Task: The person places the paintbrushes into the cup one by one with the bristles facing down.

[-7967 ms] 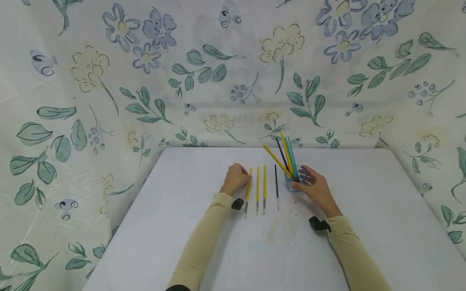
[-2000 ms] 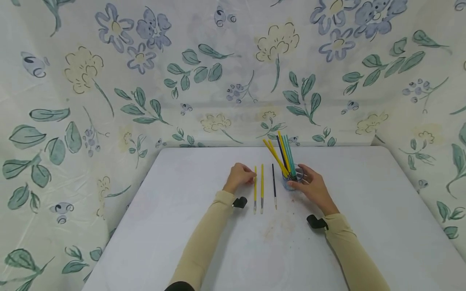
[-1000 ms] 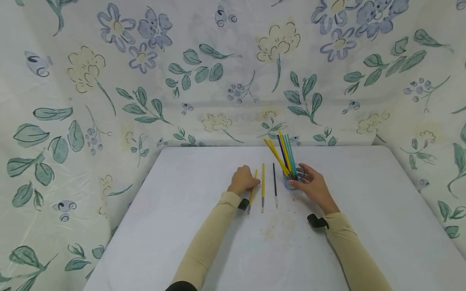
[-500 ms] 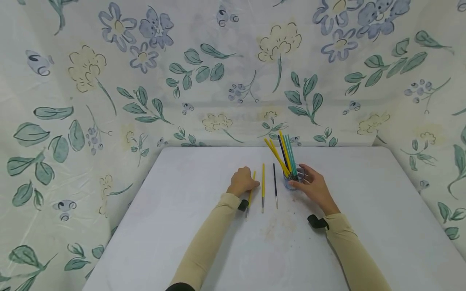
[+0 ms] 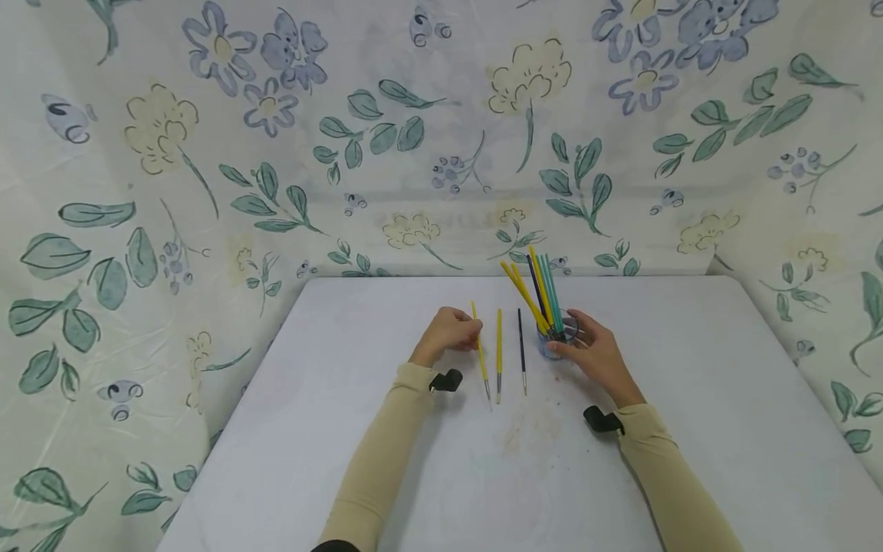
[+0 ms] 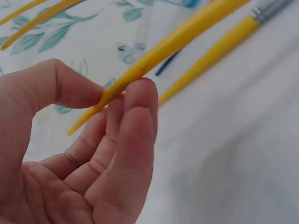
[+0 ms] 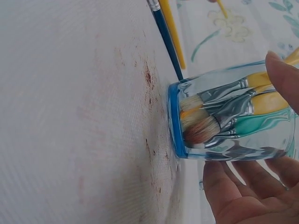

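The left hand (image 5: pixel 448 335) is pinching a yellow paintbrush (image 5: pixel 482 360), bristle end pointing toward six o'clock; I'm seeing small printing (image 6: pixel 120 87) on its handle, too blurred for reading. Toward three o'clock another yellow brush (image 5: pixel 499 349) and a dark brush (image 5: pixel 522 349) are lying, and beyond, the right hand (image 5: pixel 602 360) is gripping a clear cup (image 7: pixel 175 121) holding more brushes (image 7: pixel 233 109).

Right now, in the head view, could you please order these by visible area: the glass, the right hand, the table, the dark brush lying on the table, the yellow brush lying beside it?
1. table
2. right hand
3. glass, partly hidden
4. dark brush and yellow brush: too alike to rank
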Demonstrator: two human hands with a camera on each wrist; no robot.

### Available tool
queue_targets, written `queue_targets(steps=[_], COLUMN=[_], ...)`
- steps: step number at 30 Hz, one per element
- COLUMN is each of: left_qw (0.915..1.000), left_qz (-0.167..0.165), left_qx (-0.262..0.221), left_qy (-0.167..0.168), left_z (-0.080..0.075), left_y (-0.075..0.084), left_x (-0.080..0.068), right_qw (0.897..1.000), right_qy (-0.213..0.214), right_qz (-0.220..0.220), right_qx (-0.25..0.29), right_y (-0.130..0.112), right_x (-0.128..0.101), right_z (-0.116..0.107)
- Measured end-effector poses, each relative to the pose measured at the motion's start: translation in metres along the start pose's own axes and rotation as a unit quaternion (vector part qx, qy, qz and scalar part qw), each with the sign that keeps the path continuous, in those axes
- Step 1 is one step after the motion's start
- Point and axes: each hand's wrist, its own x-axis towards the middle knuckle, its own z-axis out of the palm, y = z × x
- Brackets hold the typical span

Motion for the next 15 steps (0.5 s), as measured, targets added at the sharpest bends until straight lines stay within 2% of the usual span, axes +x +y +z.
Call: queue_targets(steps=[4, 9, 15], left_qw=[0.9975, 0.9893, 0.9806], left_qz=[0.015, 0.029, 0.048], left_qx=[-0.069, -0.142, -0.188], left_qy=[0.001, 0.009, 0.026], left_z=[-0.001, 0.002, 0.005], left_y=[0.007, 0.016, 0.025], left_x=[0.000, 0.002, 0.002], right_qw=[1.000, 1.000, 1.000], right_qy=[0.000, 0.003, 0.000], right_qz=[0.002, 0.001, 0.005], right_qx=[-0.005, -0.006, -0.003], right_y=[0.000, 0.001, 0.001], right_x=[-0.001, 0.000, 0.001], right_z=[0.000, 0.000, 0.001])
